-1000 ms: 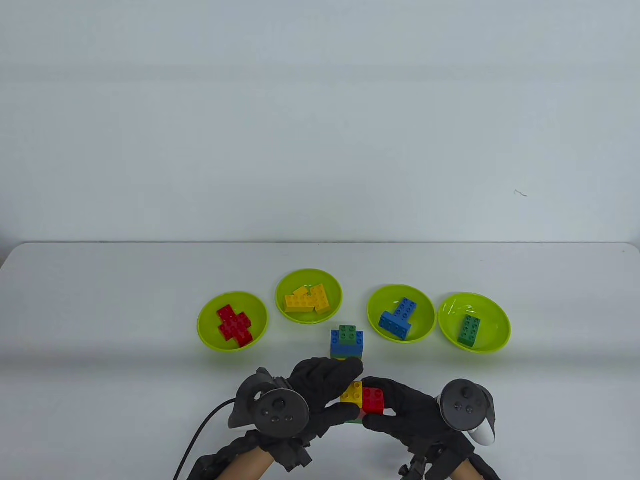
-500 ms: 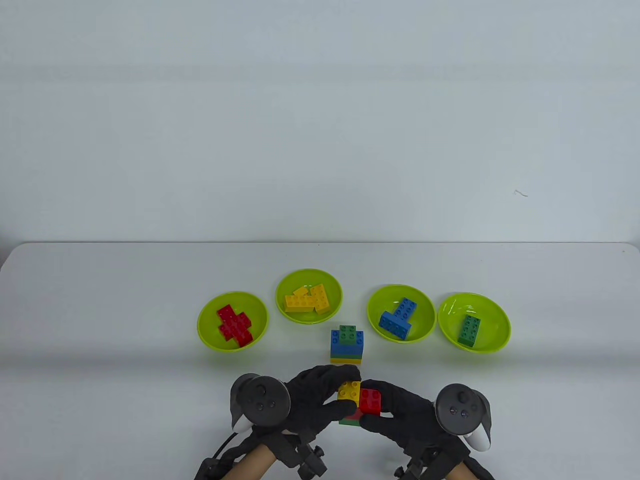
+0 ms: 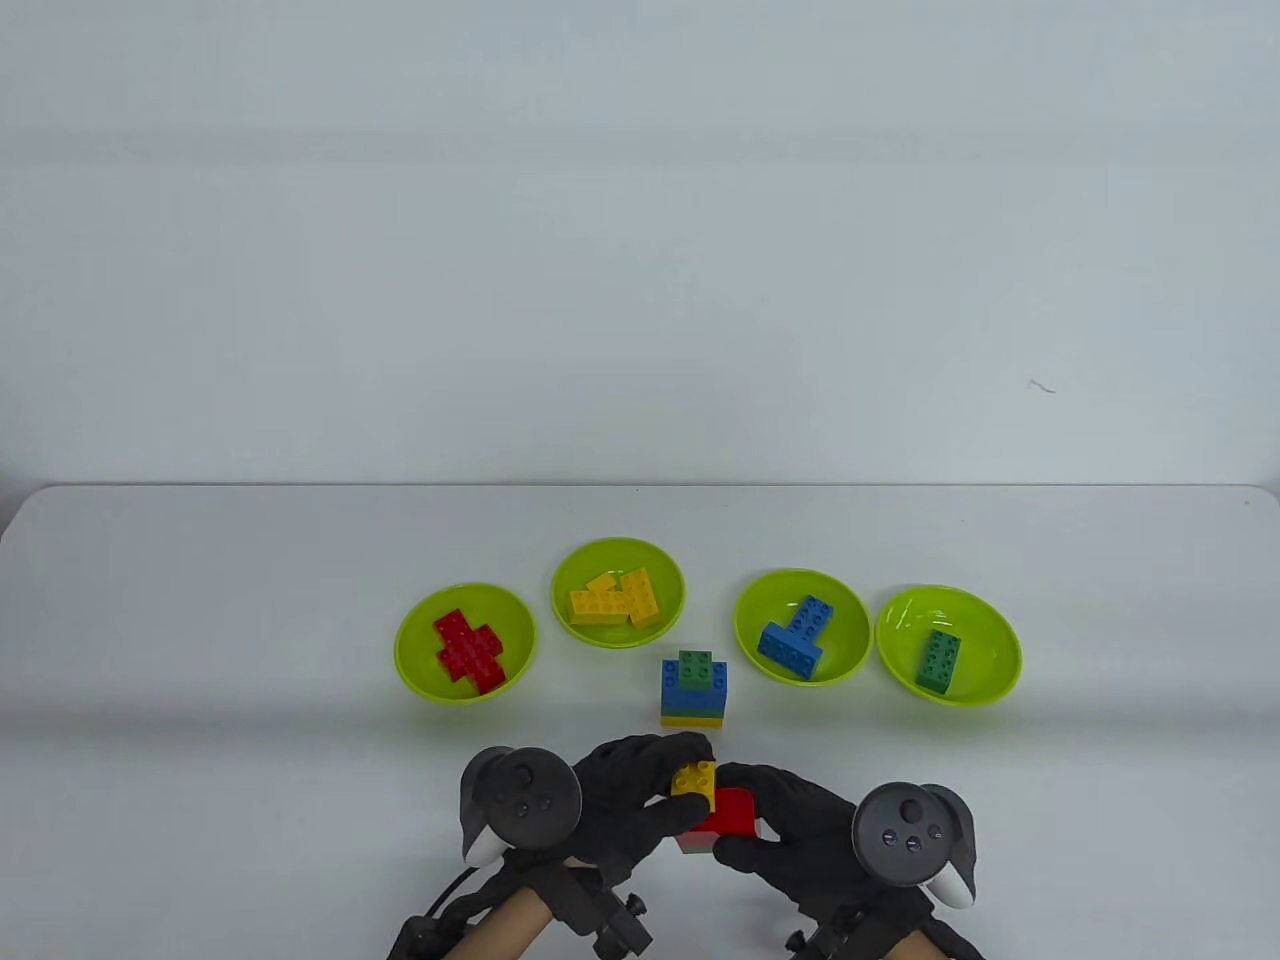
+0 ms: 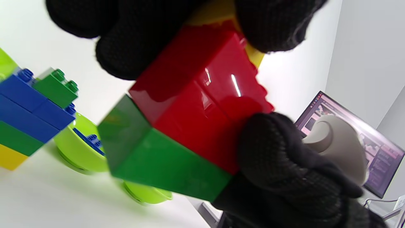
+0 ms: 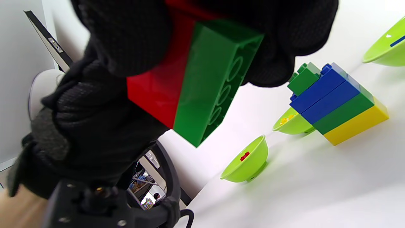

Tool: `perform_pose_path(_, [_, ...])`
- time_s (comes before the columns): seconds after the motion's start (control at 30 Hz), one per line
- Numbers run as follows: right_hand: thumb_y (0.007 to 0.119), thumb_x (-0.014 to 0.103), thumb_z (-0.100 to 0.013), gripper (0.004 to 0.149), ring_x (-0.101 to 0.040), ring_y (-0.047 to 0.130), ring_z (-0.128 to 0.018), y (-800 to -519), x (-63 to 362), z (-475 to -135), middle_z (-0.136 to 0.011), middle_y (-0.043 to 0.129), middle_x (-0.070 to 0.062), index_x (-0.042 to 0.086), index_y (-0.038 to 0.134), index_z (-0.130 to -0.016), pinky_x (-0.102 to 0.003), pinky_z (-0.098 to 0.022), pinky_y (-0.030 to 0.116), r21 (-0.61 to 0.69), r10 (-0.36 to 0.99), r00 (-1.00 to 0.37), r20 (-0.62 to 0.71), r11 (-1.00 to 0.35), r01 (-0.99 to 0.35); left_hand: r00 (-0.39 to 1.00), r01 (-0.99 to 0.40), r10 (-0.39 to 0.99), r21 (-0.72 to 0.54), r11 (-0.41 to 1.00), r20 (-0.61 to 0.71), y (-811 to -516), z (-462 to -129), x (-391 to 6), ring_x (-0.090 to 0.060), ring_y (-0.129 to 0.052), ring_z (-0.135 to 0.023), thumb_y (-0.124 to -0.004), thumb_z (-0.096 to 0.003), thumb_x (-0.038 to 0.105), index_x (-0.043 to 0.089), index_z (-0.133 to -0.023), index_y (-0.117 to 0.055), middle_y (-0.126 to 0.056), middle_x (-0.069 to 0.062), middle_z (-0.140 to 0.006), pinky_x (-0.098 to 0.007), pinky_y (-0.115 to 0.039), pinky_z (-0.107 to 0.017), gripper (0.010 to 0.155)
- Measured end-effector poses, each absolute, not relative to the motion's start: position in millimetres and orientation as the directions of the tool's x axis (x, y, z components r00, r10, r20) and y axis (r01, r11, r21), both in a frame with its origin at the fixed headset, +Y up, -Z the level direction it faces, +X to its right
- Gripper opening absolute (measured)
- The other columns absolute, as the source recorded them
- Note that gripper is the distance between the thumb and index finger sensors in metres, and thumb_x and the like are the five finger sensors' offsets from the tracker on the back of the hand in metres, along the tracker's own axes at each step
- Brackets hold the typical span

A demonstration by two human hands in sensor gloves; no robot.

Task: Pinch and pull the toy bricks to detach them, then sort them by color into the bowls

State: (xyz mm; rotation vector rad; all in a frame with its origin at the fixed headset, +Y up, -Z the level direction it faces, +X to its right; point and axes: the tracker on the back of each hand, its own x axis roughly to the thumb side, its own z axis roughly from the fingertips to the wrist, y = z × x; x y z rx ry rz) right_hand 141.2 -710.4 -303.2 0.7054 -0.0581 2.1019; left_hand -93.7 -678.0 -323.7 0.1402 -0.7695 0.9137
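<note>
Two hands are meeting over the near edge of the desk [image 3: 200, 600], and I'm watching them work one small cluster of bricks between them. My left hand [image 3: 630, 800] is curling its fingers round the yellow brick [image 3: 694, 778] on top, thumb and fingertips pinching it. My right hand [image 3: 790, 820] is gripping the red brick [image 3: 730, 812] underneath, fingers wrapped round it, and the green brick [image 4: 164, 164] is sitting clamped to the bottom of that red one; the wrist views are showing it tilted, studs-side holes facing out. Whether the yellow piece is fully off the red one, I can't tell.

Just beyond the hands, a second stack [image 3: 693, 688] is standing upright on the desk: a small green brick on blue, then green, then yellow at the base.

Four lime bowls are lining up behind it. I'm seeing the red bowl [image 3: 415, 650] on the far left holding red bricks, the yellow bowl [image 3: 565, 600] beside it holding yellow ones, the blue bowl [image 3: 850, 620] right of the stack holding blue ones, and the green bowl [image 3: 990, 640] at the far right holding one green brick.
</note>
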Motion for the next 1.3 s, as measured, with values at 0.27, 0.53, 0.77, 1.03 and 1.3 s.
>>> perform_pose_path(0.27, [0.081, 0.038, -0.047, 0.063, -0.043, 0.086, -0.080, -714, 150, -308, -0.094, 0.080, -0.022, 0.005, 0.068, -0.099, -0.056, -0.065, 0.065, 0.200, 0.777, -0.445, 0.444, -0.571, -0.796, 0.444, -0.764, 0.618, -0.085, 0.639, 0.649, -669, -343, -104, -0.041, -0.085, -0.079, -0.074, -0.0498, 0.038, 0.000, -0.102, -0.064, -0.079, -0.027, -0.091, -0.059, -0.063, -0.064, 0.065])
perform_pose_path(0.53, [0.081, 0.038, -0.048, 0.063, -0.043, 0.085, -0.080, -710, 168, -317, -0.094, 0.080, -0.023, 0.005, 0.068, -0.099, -0.056, -0.065, 0.065, 0.122, 0.786, -0.468, 0.403, -0.553, -0.824, 0.653, -0.689, 0.614, 0.009, 0.725, 0.443, -683, -423, -121, -0.043, -0.077, -0.087, -0.074, -0.0509, 0.032, 0.002, -0.106, -0.056, -0.070, -0.027, -0.099, -0.058, -0.059, -0.068, 0.065])
perform_pose_path(0.77, [0.081, 0.039, -0.048, 0.063, -0.043, 0.085, -0.080, -707, 176, -320, -0.094, 0.080, -0.023, 0.005, 0.067, -0.100, -0.056, -0.065, 0.065, 0.104, 0.789, -0.472, 0.393, -0.548, -0.830, 0.792, -0.562, 0.534, 0.010, 0.827, 0.295, -694, -476, -110, -0.042, -0.076, -0.090, -0.075, -0.0506, 0.031, 0.004, -0.107, -0.054, -0.069, -0.025, -0.101, -0.057, -0.058, -0.070, 0.066])
perform_pose_path(1.03, [0.081, 0.039, -0.048, 0.063, -0.043, 0.085, -0.081, -705, 179, -321, -0.094, 0.079, -0.022, 0.005, 0.067, -0.100, -0.056, -0.065, 0.065, 0.101, 0.793, -0.471, 0.387, -0.544, -0.833, 0.869, -0.470, 0.465, -0.014, 0.883, 0.172, -720, -505, -110, -0.040, -0.077, -0.089, -0.075, -0.0504, 0.032, 0.005, -0.107, -0.055, -0.069, -0.024, -0.101, -0.056, -0.059, -0.070, 0.066])
perform_pose_path(1.3, [0.081, 0.038, -0.048, 0.063, -0.043, 0.085, -0.080, -710, 180, -323, -0.094, 0.079, -0.023, 0.004, 0.067, -0.100, -0.056, -0.065, 0.065, 0.103, 0.807, -0.463, 0.366, -0.529, -0.842, 0.797, -0.566, 0.544, 0.007, 0.825, 0.263, -704, -480, -131, -0.046, -0.068, -0.093, -0.071, -0.0510, 0.047, 0.003, -0.109, -0.048, -0.061, -0.028, -0.105, -0.059, -0.052, -0.071, 0.077])
